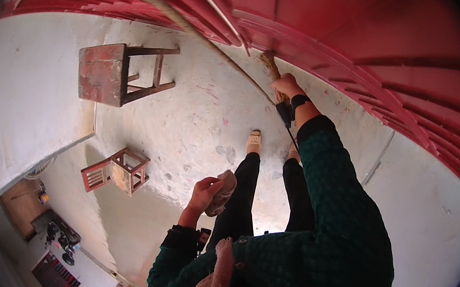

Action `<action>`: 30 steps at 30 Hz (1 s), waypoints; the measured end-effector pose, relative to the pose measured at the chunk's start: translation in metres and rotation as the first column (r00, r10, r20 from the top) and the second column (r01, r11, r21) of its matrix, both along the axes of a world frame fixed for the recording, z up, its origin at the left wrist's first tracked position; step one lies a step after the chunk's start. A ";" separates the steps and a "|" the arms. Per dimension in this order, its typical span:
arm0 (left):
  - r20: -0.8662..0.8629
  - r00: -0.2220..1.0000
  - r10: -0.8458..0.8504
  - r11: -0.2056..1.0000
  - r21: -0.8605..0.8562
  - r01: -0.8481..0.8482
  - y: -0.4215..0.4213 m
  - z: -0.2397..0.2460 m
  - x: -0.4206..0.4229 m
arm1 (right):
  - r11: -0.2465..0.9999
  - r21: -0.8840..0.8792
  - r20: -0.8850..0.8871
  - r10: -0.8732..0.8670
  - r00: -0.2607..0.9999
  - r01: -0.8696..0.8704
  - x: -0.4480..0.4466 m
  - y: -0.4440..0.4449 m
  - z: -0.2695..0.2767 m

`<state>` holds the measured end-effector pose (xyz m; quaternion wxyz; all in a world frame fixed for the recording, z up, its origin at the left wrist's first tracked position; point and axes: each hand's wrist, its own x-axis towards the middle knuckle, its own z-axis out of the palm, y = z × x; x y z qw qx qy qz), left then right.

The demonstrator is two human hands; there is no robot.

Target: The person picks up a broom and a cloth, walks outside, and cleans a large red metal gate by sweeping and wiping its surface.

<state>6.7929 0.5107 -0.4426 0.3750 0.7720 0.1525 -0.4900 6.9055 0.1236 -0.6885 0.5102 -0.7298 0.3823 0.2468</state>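
Note:
My left hand (pixel 205 194) grips a crumpled brown-grey cloth (pixel 222 194) beside my left thigh. Farther ahead, my right hand (pixel 287 85) is closed around a short straw hand brush or broom (pixel 271 64), whose bristly end lies against the foot of the red metal door (pixel 330 61). A long, thin wooden pole (pixel 223 56) slants from the upper left down to a dark fitting (pixel 284 112) just below my right hand; whether that hand also touches the pole I cannot tell.
On the left stand a worn red wooden stool (pixel 101 72) and a small wooden chair (pixel 123 172). A pale wall (pixel 24 97) has an opening at the lower left, with a motorcycle (pixel 63 237) beyond it. My slippered feet (pixel 254 139) are on the stained concrete floor.

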 end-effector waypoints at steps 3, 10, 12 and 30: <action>0.014 0.986 -0.169 0.985 -0.034 0.169 -0.015 -0.013 -0.013 | 0.935 0.230 0.010 -0.281 0.960 0.271 -0.047 -0.032 0.003; 0.056 0.974 -0.221 0.972 -0.064 0.224 -0.041 -0.016 -0.005 | 0.704 0.129 -0.105 -0.691 0.716 0.698 -0.291 -0.180 0.071; 0.087 0.967 -0.241 0.969 -0.043 0.245 -0.046 -0.015 0.000 | 0.583 -0.093 -0.115 -0.812 0.573 0.807 -0.359 -0.216 0.083; 0.250 0.948 -0.198 0.975 0.148 0.165 -0.003 0.014 -0.021 | 0.997 0.037 0.326 -0.081 0.942 0.073 -0.034 0.003 0.045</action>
